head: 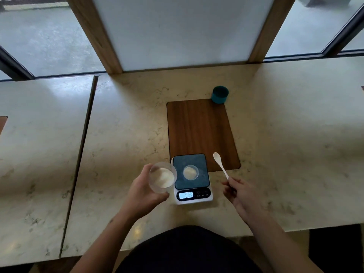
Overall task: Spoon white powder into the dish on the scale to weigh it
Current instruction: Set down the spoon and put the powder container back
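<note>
Holding spoon (221, 166) right of dish (190, 172) — seemingly empty, right hand (239, 196)

Soft daylight enters through the windows (49, 42) at the top. The surface (118, 134) shows pale glare. Edges bow; detail is slightly blurred.

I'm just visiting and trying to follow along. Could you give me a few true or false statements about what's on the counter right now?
1. The left hand holds a clear jar with white powder in it. True.
2. The spoon lies on the wooden board. False: the right hand holds it.
3. The dish on the scale is empty. False: it holds powder.
4. A teal cup stands at the board's far corner. True.
</note>
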